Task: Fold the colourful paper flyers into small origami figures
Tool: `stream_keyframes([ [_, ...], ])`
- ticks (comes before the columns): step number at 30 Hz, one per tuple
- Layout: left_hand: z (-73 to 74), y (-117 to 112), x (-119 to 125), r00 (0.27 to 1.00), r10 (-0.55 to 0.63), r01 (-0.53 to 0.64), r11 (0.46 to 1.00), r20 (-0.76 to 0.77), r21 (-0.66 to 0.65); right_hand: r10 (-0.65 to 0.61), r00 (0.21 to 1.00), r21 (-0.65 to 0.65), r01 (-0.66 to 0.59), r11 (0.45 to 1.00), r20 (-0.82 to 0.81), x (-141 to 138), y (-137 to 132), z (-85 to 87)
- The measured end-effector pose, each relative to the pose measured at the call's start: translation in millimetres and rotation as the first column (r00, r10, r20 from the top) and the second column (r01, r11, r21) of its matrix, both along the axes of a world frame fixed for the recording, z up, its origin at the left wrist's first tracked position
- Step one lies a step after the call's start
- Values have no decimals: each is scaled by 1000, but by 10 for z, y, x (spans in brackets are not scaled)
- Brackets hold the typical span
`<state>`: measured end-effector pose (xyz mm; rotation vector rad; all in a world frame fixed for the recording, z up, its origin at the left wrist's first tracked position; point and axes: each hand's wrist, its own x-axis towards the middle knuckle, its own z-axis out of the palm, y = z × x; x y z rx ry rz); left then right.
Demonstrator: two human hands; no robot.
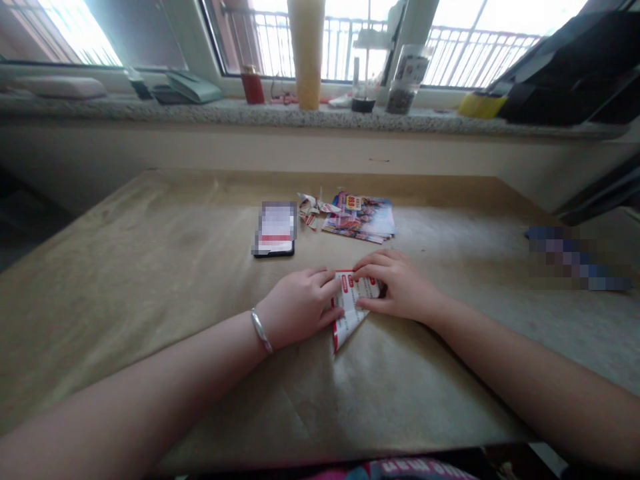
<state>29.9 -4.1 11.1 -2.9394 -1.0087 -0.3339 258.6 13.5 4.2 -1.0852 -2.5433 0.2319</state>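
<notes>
A folded paper, white with red print and red edges, lies on the table in a roughly triangular shape, one point toward me. My left hand, with a silver bangle at its wrist, holds the paper's left edge, thumb and fingers bent over it. From the other side my right hand grips the upper right part, fingertips on the top edge and thumb lower down. The fingers cover parts of both sides. Beyond the paper sit a folded paper piece and a stack of colourful printed leaflets.
A phone lies left of the leaflets, its screen blurred out. A blurred long item is at the table's right. Along the stone windowsill stand a red bottle, a tall yellow cylinder, clear containers and a black bag.
</notes>
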Motion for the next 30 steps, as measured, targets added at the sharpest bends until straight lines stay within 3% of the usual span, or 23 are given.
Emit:
stream_keyframes([
  [14,-10,-20,-5,1000,4,-4,1000,-28,-2,35,999,-9,-36,999,-33,75,31,-50],
  [21,-10,-14,-11,999,21,-23,999,-35,-37,-34,997,-32,31,999,-73,127,42,-94],
  [30,-13,-13,-15,998,20,-22,999,-56,-45,-29,1000,-1,29,1000,-10,132,53,-56],
])
